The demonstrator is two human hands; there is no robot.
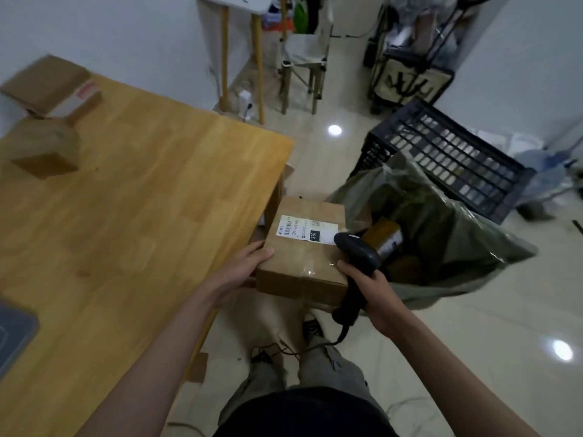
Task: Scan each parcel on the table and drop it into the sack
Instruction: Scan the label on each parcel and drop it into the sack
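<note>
Box: a person is holding a taped cardboard box [304,257] in the air just past the table's [132,216] near corner, label [304,230] facing up.
Left hand: the left hand [243,268] is gripping the box's near-left corner, thumb on top, fingers hidden beneath.
Right hand: the right hand [362,282] is clenching a black scanner [356,266] by its handle, the head lying over the label's right end, its cord trailing down toward the floor.
Sack: the green sack [441,234] is standing open on the floor just right of the box, with other parcels already showing inside.
Key relation: the sack mouth is lying to the right of and below the box, beyond the scanner hand; the box's long axis is running away from the person.
Nearer hand: the right hand is nearer the sack but occupied, so the drop is likely falling to the left.
Still waiting: two boxes [44,149] are sitting at the table's far left.
Risk: the scanner arm is standing between box and sack.
</note>
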